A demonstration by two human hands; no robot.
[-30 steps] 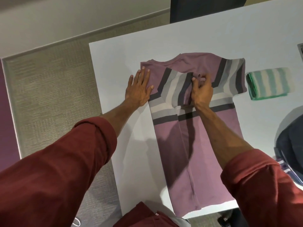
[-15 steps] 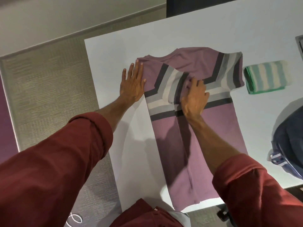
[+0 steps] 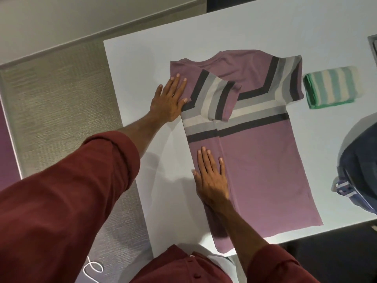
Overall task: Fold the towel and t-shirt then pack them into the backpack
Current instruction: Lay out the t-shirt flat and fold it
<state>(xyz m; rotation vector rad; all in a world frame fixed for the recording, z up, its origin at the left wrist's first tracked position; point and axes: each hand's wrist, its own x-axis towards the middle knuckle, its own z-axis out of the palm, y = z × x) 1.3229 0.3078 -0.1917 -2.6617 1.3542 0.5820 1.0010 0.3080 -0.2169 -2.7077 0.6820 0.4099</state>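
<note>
1. T-shirt (image 3: 265, 160): mauve knit with dark grey, light grey and cream chest bands. It lies flat on the white rectangular table (image 3: 142, 68), collar at the far side and hem at the near edge. Its left side panel is folded inward over the body. The striped left sleeve (image 3: 219, 97) is turned across the chest bands, and the right sleeve is spread flat.

2. Left hand (image 3: 170, 99): flat, fingers straight and slightly spread, gripping nothing. The fingers press the folded shoulder of the shirt and the heel rests on the bare table.

3. Right hand (image 3: 212, 176): flat, fingers straight, gripping nothing. It presses the folded panel below the bands, near the fold edge.

4. Towel (image 3: 330, 86): green-and-cream striped, already folded into a compact rectangle. It lies on the table just beside the shirt's right sleeve, with a narrow gap between them.

5. Backpack (image 3: 359, 160): dark blue fabric, at the table's right edge, partly cut off by the frame, apart from the shirt.

6. Surroundings: 2 maroon sleeves, beige textured carpet (image 3: 61, 99), 1 white cord (image 3: 92, 268) on the floor.
</note>
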